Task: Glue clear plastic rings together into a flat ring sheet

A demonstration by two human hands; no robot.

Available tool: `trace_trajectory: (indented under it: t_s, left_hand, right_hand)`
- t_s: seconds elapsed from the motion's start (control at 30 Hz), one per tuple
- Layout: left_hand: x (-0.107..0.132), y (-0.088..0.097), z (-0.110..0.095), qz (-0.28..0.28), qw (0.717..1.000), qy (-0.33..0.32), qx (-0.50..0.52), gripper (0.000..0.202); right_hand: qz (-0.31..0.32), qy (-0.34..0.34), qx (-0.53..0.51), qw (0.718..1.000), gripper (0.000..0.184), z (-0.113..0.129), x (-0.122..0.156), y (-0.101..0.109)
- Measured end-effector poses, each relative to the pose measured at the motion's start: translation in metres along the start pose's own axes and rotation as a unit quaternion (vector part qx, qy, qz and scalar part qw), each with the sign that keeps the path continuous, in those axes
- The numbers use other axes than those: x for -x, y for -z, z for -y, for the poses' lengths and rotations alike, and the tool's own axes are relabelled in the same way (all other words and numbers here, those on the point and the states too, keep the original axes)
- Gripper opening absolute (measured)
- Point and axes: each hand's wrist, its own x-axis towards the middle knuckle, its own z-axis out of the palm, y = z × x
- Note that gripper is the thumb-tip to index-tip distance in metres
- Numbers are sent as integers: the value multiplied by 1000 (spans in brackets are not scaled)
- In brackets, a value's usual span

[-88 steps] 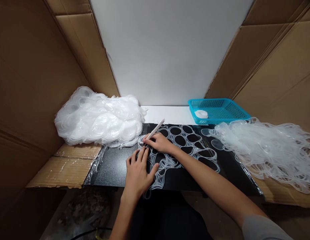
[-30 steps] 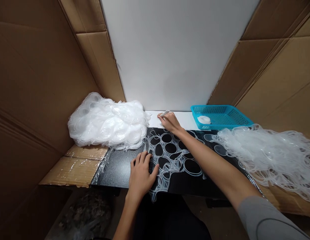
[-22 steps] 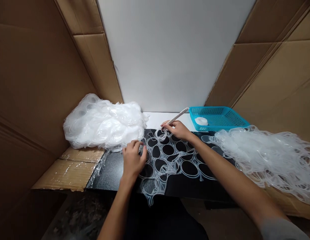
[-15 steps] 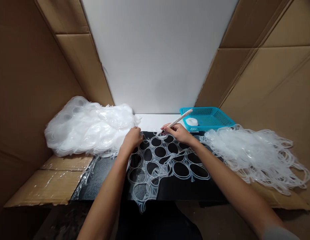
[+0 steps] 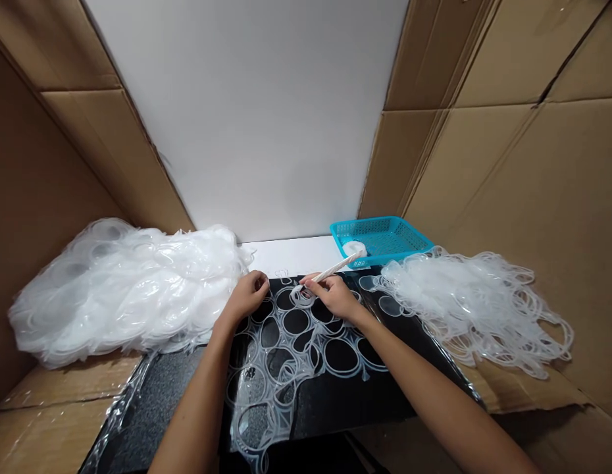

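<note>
My right hand (image 5: 333,295) grips a slim white stick (image 5: 338,266) like a pencil, its shaft apparently wrapped. Under its lower end, by the fingertips, a small bunch of thin whitish rings (image 5: 302,301) lies. Beneath both hands spreads a translucent plastic sheet (image 5: 282,418) full of large round holes, draped over a black work surface (image 5: 345,401), its near left corner hanging at the front edge. At the sheet's far left side my left hand (image 5: 247,296) is closed, thumb and finger curled together; whether anything is pinched there is hidden.
A big pile of similar translucent sheets (image 5: 138,283) stands on the left. On the right lies a looser heap of holed sheets (image 5: 464,296). Behind it sits a blue basket (image 5: 409,253) holding a white ring-shaped roll (image 5: 354,249). Cardboard walls (image 5: 523,197) flank both sides.
The whole view has shifted, so hands and sheet appear lower and further left. The stick leans flatter in my right hand. My left hand stays at the sheet's far left side.
</note>
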Motion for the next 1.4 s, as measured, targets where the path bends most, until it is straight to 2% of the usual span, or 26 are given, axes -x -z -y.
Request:
trace_trajectory:
  t_s: [0.17,0.3,0.5,0.63,0.77,0.9,1.2,1.4]
  left_hand:
    - [7,-16,-18,17,994,-41,100,22]
    - [10,-25,-32,25,987,-51,150,29]
    - [10,-28,-34,40,977,-33,207,39]
    - [7,-25,-34,65,949,1,309,45]
    - [7,-22,-32,38,931,33,362,45]
    - [7,-23,-29,26,924,45,380,45]
    - [9,-22,-36,41,930,42,363,51]
    - [11,-24,-38,75,931,26,357,42]
  right_hand:
    - [22,27,-8,999,44,9,9,-12]
    - [18,28,-11,999,46,12,11,-12]
    - [21,26,-1,999,50,10,9,-11]
    - [25,26,14,999,51,10,9,-10]
    - [17,24,24,999,53,9,9,-8]
    - [15,9,25,1000,51,5,11,-11]
    - [18,-4,6,1000,52,1,13,-16]
    - [3,27,-10,1000,50,10,11,-12]
